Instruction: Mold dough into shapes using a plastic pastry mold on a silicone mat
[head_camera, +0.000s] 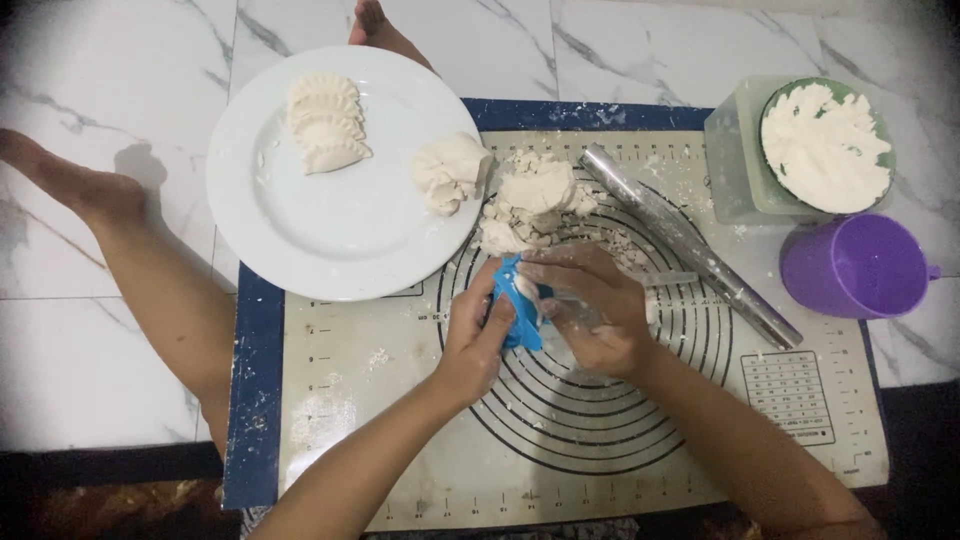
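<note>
While left hand (478, 335) grips blue dumpling press (520, 305) | right hand (590, 310) fingers pinch its dough.

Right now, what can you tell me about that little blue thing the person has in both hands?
The blue dumpling press looks like a small hinged mould of bright blue plastic. It is held just above the ringed baking mat, near the mat's middle. The left hand grips it from the left, while the right hand meets it from the right with fingers curled over its top edge. A bit of pale dough shows at that edge. The hands hide most of it, so its inside cannot be seen.
</note>
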